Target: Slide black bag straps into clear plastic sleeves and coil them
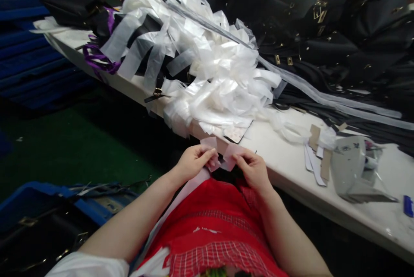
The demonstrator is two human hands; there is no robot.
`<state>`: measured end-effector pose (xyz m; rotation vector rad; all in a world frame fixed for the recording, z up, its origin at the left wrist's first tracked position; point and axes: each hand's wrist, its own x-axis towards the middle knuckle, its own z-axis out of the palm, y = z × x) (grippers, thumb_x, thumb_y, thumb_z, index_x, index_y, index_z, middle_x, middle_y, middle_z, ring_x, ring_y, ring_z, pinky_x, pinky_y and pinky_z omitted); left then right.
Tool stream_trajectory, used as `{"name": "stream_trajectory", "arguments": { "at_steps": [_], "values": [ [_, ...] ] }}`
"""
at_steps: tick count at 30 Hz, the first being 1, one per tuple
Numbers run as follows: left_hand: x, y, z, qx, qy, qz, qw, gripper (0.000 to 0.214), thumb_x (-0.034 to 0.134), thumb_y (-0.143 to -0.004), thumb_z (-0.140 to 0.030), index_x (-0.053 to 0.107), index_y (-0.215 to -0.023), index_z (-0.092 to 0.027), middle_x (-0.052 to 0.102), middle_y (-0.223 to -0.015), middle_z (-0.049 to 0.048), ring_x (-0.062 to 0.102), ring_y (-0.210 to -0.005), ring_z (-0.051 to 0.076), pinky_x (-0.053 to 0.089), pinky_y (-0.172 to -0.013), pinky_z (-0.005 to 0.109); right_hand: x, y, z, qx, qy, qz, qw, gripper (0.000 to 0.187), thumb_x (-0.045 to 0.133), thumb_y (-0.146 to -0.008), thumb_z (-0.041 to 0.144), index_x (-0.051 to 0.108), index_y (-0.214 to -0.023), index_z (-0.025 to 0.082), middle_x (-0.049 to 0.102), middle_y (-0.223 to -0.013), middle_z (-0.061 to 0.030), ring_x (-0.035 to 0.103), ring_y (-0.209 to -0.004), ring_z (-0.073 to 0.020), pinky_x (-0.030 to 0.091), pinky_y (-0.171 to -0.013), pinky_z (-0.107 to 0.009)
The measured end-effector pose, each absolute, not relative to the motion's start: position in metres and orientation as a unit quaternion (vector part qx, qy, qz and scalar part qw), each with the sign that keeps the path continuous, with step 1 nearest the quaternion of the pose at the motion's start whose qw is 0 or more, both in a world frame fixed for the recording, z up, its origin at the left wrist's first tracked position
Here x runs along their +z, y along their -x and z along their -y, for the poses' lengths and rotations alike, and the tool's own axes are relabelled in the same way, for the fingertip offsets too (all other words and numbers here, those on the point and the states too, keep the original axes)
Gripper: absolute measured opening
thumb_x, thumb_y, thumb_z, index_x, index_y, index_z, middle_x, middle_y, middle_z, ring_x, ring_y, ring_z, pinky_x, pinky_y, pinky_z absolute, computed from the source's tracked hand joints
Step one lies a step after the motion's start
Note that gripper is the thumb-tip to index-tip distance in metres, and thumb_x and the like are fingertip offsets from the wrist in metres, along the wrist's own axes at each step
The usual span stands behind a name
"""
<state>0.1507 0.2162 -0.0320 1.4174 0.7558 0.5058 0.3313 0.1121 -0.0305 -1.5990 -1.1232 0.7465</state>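
Both hands meet just in front of the white table's edge (291, 173), above my red apron. My left hand (194, 161) pinches one end of a translucent plastic strip (216, 149). My right hand (254, 169) is closed on the strip's other end, which folds over between the two hands. A long tail of the same strip (181, 197) trails down along my left forearm. Whatever the strip is wrapped around is hidden behind my fingers.
A big heap of white plastic strips (207, 65) covers the table ahead. Black bags with gold hardware (323, 18) pile up behind it. A grey tape dispenser (352, 169) and cardboard bits sit at right. A blue crate (48, 208) stands on the floor at left.
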Motion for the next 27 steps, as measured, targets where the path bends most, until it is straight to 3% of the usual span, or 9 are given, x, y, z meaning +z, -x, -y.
{"name": "stream_trajectory", "arguments": {
  "at_steps": [2, 6, 9, 13, 18, 23, 27],
  "values": [
    [-0.029, -0.146, -0.222, 0.252, -0.64, -0.359, 0.631, 0.038, 0.058, -0.089, -0.048, 0.076, -0.085, -0.015, 0.07, -0.067, 0.0053, 0.062, -0.058, 0.015, 0.05, -0.059, 0.025, -0.03, -0.34, -0.103, 0.295, 0.683, 0.429, 0.513, 0.029, 0.065, -0.085, 0.041, 0.065, -0.068, 0.018, 0.063, -0.066, -0.0016, 0.055, -0.065, -0.015, 0.045, -0.065, -0.027],
    [-0.021, -0.139, -0.233, 0.324, -0.699, -0.347, 0.535, 0.016, 0.071, -0.082, -0.034, 0.078, -0.081, -0.019, 0.073, -0.089, 0.0073, 0.066, -0.083, 0.019, 0.051, -0.076, 0.028, -0.025, -0.354, -0.091, 0.272, 0.695, 0.406, 0.528, 0.035, 0.067, -0.084, 0.044, 0.057, -0.063, 0.018, 0.054, -0.059, 0.0013, 0.047, -0.057, -0.0117, 0.038, -0.056, -0.024],
    [-0.014, -0.139, -0.234, 0.308, -0.719, -0.339, 0.522, 0.016, 0.073, -0.08, -0.032, 0.077, -0.075, -0.017, 0.069, -0.08, 0.0059, 0.064, -0.075, 0.017, 0.049, -0.069, 0.026, -0.019, -0.358, -0.089, 0.269, 0.693, 0.407, 0.532, 0.032, 0.068, -0.083, 0.044, 0.062, -0.068, 0.017, 0.059, -0.062, 0.0004, 0.052, -0.058, -0.012, 0.041, -0.056, -0.023],
    [-0.008, -0.145, -0.229, 0.259, -0.73, -0.329, 0.54, 0.025, 0.075, -0.078, -0.034, 0.071, -0.061, -0.016, 0.062, -0.066, 0.0026, 0.056, -0.061, 0.014, 0.042, -0.059, 0.025, -0.011, -0.355, -0.095, 0.364, 0.678, 0.351, 0.534, 0.036, 0.07, -0.08, 0.053, 0.067, -0.083, 0.017, 0.062, -0.053, 0.0007, 0.052, -0.044, -0.0113, 0.043, -0.047, -0.023],
    [-0.012, -0.153, -0.22, 0.231, -0.694, -0.344, 0.588, 0.026, 0.079, -0.07, -0.033, 0.066, -0.059, -0.014, 0.058, -0.063, 0.0002, 0.052, -0.058, 0.013, 0.039, -0.055, 0.024, -0.005, -0.349, -0.103, 0.401, 0.624, 0.348, 0.573, 0.036, 0.076, -0.074, 0.053, 0.07, -0.083, 0.018, 0.074, -0.085, -0.0081, 0.068, -0.072, -0.0187, 0.057, -0.069, -0.03],
    [-0.018, -0.153, -0.211, 0.176, -0.76, -0.332, 0.531, 0.028, 0.08, -0.069, -0.03, 0.061, -0.055, -0.016, 0.05, -0.059, -0.0027, 0.042, -0.053, 0.01, 0.029, -0.05, 0.022, -0.006, -0.345, -0.101, 0.352, 0.64, 0.435, 0.526, 0.028, 0.069, -0.083, 0.045, 0.073, -0.074, 0.019, 0.066, -0.065, -0.0028, 0.059, -0.059, -0.0145, 0.049, -0.057, -0.026],
    [-0.021, -0.149, -0.202, 0.142, -0.783, -0.275, 0.539, 0.024, 0.075, -0.077, -0.032, 0.067, -0.06, -0.017, 0.055, -0.065, -0.0002, 0.049, -0.059, 0.012, 0.034, -0.054, 0.022, -0.012, -0.342, -0.096, 0.309, 0.651, 0.494, 0.487, 0.025, 0.067, -0.085, 0.039, 0.074, -0.07, 0.02, 0.067, -0.068, -0.0022, 0.06, -0.065, -0.0147, 0.048, -0.064, -0.027]
  ]
}}
